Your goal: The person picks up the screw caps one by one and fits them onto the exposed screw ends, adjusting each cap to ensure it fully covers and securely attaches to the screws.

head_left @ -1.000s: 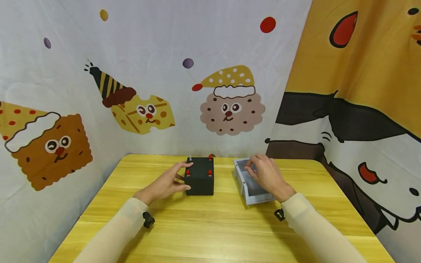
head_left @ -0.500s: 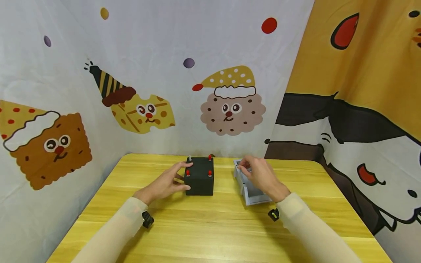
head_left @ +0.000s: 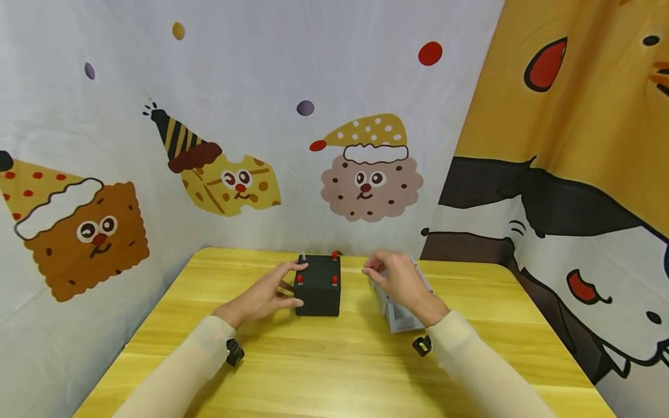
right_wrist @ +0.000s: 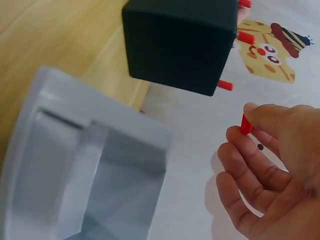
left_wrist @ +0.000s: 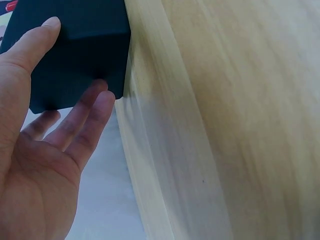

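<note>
A black box (head_left: pixel 317 299) stands on the table with three small red caps (head_left: pixel 334 280) on posts at corners of its top. Its far left corner carries a bare silvery post (head_left: pixel 304 255). My left hand (head_left: pixel 258 299) holds the box at its left side, with fingertips at the top and the thumb toward the front; in the left wrist view the fingers touch its dark faces. My right hand (head_left: pixel 402 284) is over the grey bin (head_left: pixel 407 323), to the right of the box. Between thumb and index finger it pinches a small red cap (right_wrist: pixel 245 125), seen in the right wrist view.
The yellow wooden table (head_left: pixel 334 371) ends against a printed cloth (head_left: pixel 251 64) at the back, and more cloth hangs on both sides. In the right wrist view the bin's rim (right_wrist: pixel 105 107) stands close to the box.
My right hand has moved left from inside the bin to over its left edge, toward the box. My left hand and the box stay in place; the head view has tilted slightly.
</note>
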Tool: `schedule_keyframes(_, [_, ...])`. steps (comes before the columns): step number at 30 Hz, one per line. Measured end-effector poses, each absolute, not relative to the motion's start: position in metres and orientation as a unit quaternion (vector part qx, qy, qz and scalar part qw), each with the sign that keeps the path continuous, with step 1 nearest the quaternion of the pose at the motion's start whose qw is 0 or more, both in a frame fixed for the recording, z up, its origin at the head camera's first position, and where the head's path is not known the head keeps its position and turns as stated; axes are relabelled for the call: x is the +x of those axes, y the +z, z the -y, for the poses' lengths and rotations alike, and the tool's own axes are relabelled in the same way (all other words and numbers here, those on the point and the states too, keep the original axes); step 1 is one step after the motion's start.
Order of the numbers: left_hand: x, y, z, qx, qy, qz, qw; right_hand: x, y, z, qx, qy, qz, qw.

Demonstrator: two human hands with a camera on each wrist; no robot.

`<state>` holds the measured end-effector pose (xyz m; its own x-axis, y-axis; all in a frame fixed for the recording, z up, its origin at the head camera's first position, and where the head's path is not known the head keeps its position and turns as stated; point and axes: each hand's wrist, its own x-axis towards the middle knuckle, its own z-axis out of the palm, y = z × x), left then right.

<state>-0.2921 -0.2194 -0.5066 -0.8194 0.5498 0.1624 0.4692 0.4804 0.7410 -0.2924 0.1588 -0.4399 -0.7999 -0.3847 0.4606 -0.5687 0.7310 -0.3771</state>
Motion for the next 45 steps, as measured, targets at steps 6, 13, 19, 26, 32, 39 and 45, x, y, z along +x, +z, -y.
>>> schedule_keyframes(6, [-0.291,-0.509,0.219,0.303,0.418,-0.854,0.054,-0.293,-0.436,-0.147,0.267,0.295,0.902,0.168])
schedule_keyframes(13, [-0.293,-0.509,0.219,0.306,0.421,-0.852,0.047,-0.296,-0.424,-0.129,0.295,0.309,0.885,0.183])
schedule_keyframes(19, [-0.294,-0.509,0.218,0.311,0.418,-0.852,0.045,-0.299,-0.421,-0.117,0.292,0.321,0.885,0.170])
schedule_keyframes(26, [-0.295,-0.512,0.217,0.309,0.416,-0.854,0.043,-0.303,-0.419,-0.103,0.311,0.306,0.884,0.170])
schedule_keyframes(32, [-0.295,-0.512,0.217,0.312,0.413,-0.855,0.032,-0.307,-0.417,-0.087,0.313,0.307,0.884,0.164])
schedule_keyframes(39, [-0.296,-0.512,0.221,0.342,0.421,-0.840,0.023,-0.314,-0.414,-0.069,0.319,0.303,0.886,0.146])
schedule_keyframes(45, [-0.310,-0.530,0.227,0.355,0.424,-0.833,0.019,-0.319,-0.412,-0.059,0.328,0.301,0.888,0.116])
